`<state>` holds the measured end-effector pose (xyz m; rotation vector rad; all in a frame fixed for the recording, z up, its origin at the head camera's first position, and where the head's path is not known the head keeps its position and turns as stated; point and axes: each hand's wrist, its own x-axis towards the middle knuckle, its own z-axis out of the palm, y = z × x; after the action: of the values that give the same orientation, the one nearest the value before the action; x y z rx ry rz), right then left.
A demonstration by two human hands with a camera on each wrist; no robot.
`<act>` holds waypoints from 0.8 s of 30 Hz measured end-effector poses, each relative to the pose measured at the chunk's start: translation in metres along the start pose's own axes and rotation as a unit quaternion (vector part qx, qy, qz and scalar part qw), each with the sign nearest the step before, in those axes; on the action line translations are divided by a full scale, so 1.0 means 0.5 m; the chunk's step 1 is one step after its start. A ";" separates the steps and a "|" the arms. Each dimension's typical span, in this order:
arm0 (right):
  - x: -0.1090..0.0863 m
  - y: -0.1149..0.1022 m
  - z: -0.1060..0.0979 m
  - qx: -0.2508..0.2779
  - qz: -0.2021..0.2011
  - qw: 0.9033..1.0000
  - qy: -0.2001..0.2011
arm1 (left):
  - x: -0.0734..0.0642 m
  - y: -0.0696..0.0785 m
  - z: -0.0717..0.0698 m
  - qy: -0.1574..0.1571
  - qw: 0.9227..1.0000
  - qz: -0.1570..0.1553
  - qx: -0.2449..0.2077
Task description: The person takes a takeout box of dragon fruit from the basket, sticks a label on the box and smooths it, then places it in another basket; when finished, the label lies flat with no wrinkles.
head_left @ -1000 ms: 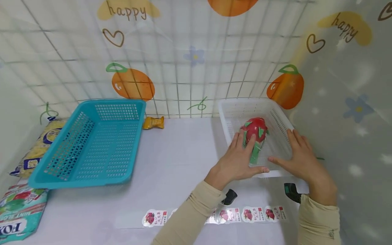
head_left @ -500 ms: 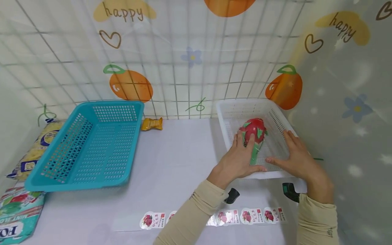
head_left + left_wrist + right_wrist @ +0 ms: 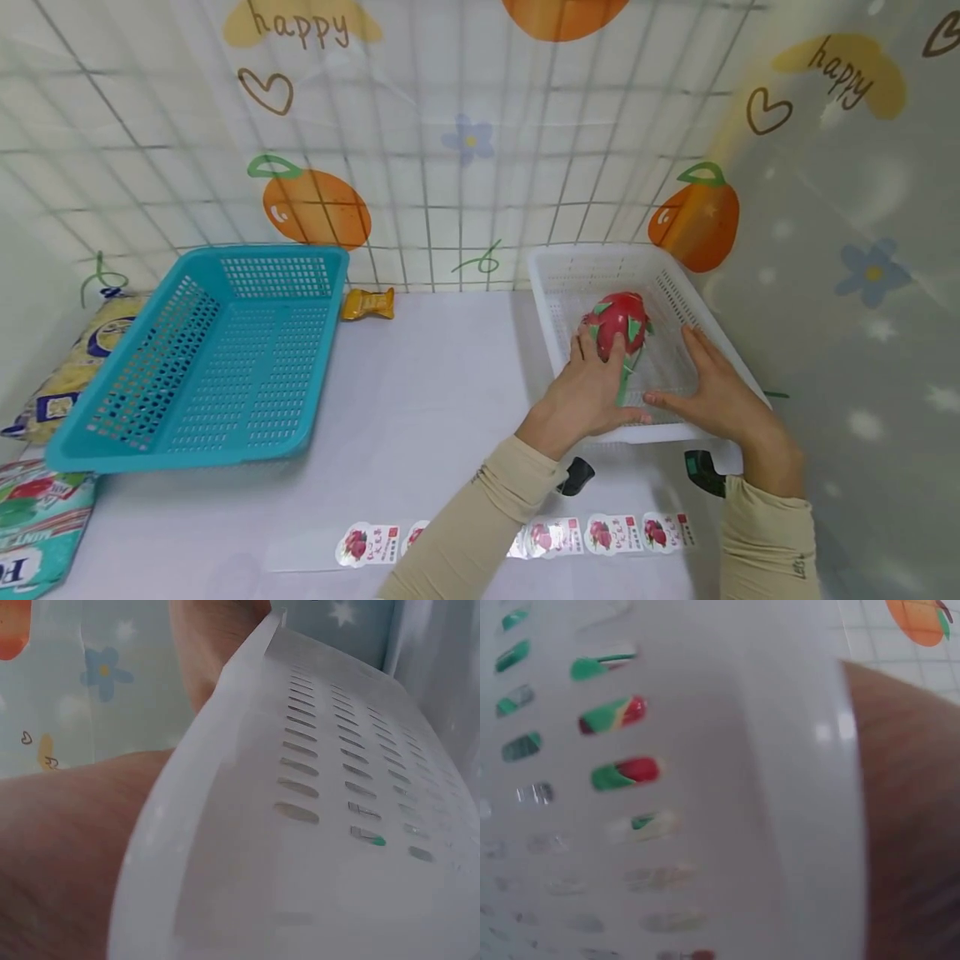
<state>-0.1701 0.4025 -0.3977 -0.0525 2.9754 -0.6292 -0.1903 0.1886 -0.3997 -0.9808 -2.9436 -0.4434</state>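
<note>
A dragon fruit (image 3: 624, 312), red with green scales and a green strip trailing from it, lies in the white perforated basket (image 3: 536, 287) at the right. My left hand (image 3: 581, 392) reaches over the basket's near left side, fingers extended against the fruit's near end; whether they press on it cannot be told. My right hand (image 3: 723, 396) stands inside the right side, fingers spread loosely, apart from the fruit. In the left wrist view the basket's outer wall (image 3: 240, 862) hides the fingers. Red and green patches of the fruit (image 3: 637, 769) show through slots in the right wrist view.
A teal basket (image 3: 311, 392) stands at the left, beside a small yellow wrapped packet (image 3: 369, 305). Farther left lie a yellow bag (image 3: 71, 375) and a teal FOX bag (image 3: 41, 521). A row of fruit stickers (image 3: 611, 533) lies along the table's front.
Both hands have drawn slightly closer together, the right one moving left into the basket. The fruit lies as before, and the whole view has shifted a little.
</note>
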 end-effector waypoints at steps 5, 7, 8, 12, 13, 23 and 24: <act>0.002 -0.003 0.001 0.005 0.006 1.000 -0.007 | 0.004 0.003 0.000 -0.003 1.000 -0.004 0.019; 0.002 -0.004 0.002 0.007 0.009 1.000 -0.011 | 0.006 0.005 0.001 -0.006 1.000 -0.007 0.021; 0.002 -0.004 0.002 0.007 0.011 1.000 -0.012 | 0.007 0.006 0.002 -0.009 1.000 -0.010 0.021; 0.003 -0.003 0.006 0.012 0.018 1.000 -0.015 | 0.014 0.012 0.003 -0.016 0.999 -0.020 0.027; 0.003 -0.003 0.007 0.012 0.019 1.000 -0.015 | 0.016 0.014 0.003 -0.019 0.999 -0.023 0.032; 0.005 -0.002 0.005 -0.005 0.036 0.999 -0.036 | 0.032 0.032 0.001 -0.059 0.994 -0.066 0.057; 0.004 -0.003 0.004 -0.004 0.039 0.998 -0.040 | 0.033 0.034 0.001 -0.063 0.994 -0.071 0.059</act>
<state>-0.1720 0.4004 -0.3992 0.0355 2.8869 -0.5919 -0.1936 0.2113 -0.3942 -0.8187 -3.1242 -0.2131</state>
